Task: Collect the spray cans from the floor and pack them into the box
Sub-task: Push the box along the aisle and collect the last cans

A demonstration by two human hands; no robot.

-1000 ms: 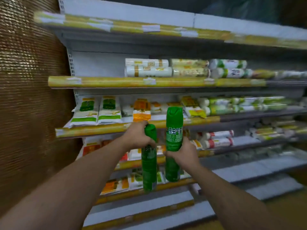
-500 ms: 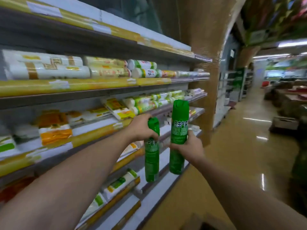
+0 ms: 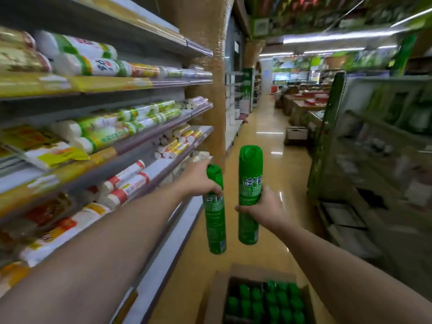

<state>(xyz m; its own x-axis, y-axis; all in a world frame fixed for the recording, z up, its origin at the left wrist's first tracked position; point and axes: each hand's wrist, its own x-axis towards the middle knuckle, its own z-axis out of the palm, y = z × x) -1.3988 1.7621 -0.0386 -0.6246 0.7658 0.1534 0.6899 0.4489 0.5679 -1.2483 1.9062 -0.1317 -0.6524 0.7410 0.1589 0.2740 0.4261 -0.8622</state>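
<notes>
My left hand [image 3: 198, 177] grips a green spray can [image 3: 215, 220] near its cap, so the can hangs upright below my fingers. My right hand [image 3: 264, 210] holds a second green spray can [image 3: 249, 183] round its middle, also upright, slightly higher and to the right. Both cans are in the air in front of me, close together but apart. Below them, at the bottom edge, an open cardboard box [image 3: 216, 298] stands on the floor, with several green-capped cans [image 3: 268, 302] upright inside it.
A store shelf unit [image 3: 131, 146] stocked with rolled bags runs along my left. Another shelf rack [image 3: 374, 146] stands on the right. A shiny yellow aisle floor [image 3: 268, 160] runs ahead between them, with a small cardboard box [image 3: 295, 135] farther down.
The view has swung right, from facing the shelves to looking down the aisle. The open box has come into sight below. Both hands keep the same hold on the cans.
</notes>
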